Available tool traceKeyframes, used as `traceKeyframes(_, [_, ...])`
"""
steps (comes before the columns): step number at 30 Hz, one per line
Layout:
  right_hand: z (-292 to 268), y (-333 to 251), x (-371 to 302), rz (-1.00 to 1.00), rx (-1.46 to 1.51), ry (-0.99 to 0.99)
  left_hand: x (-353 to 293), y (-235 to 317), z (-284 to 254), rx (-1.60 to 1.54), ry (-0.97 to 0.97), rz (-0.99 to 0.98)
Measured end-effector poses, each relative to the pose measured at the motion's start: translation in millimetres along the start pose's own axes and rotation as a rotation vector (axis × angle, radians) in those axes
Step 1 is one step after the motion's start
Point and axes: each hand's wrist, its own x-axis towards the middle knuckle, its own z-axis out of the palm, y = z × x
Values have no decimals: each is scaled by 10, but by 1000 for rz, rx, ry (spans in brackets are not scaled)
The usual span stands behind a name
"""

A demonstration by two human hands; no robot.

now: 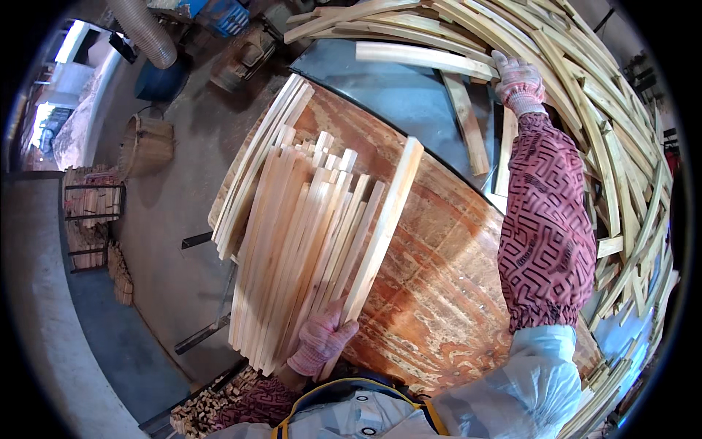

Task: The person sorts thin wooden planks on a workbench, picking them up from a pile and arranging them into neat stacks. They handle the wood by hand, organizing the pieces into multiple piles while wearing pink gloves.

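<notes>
My left hand (322, 341), in a pinkish knit glove, is closed around the near end of a pale wooden strip (385, 223). That strip slants away over the plywood board (431, 274). Left of it lies a thick bundle of similar strips (300, 241), side by side. My right arm reaches far forward, and the gloved right hand (518, 79) is closed at the right end of another pale strip (420, 58). Its fingertips are partly hidden, at the edge of a large heap of strips (585, 110).
Several longer strips (259, 164) lie at the board's left edge. Loose pieces (465, 121) cross the blue-grey metal surface (380, 91). On the floor are a woven basket (146, 146) and a blue drum (162, 77) under a hose. Racked wood (91, 201) stands at left.
</notes>
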Motion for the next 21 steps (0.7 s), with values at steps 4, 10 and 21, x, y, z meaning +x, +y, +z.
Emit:
traceKeyframes(4, [-767, 190, -219, -70, 133, -58, -49, -322, 145, 770, 179, 278])
traceKeyframes(10, [-1658, 559, -1483, 44, 1155, -195, -297, -638, 191, 838, 323, 287])
traceKeyframes(21, [-149, -144, -5279, 721, 468, -73, -628, -1077, 143, 1136, 280, 242])
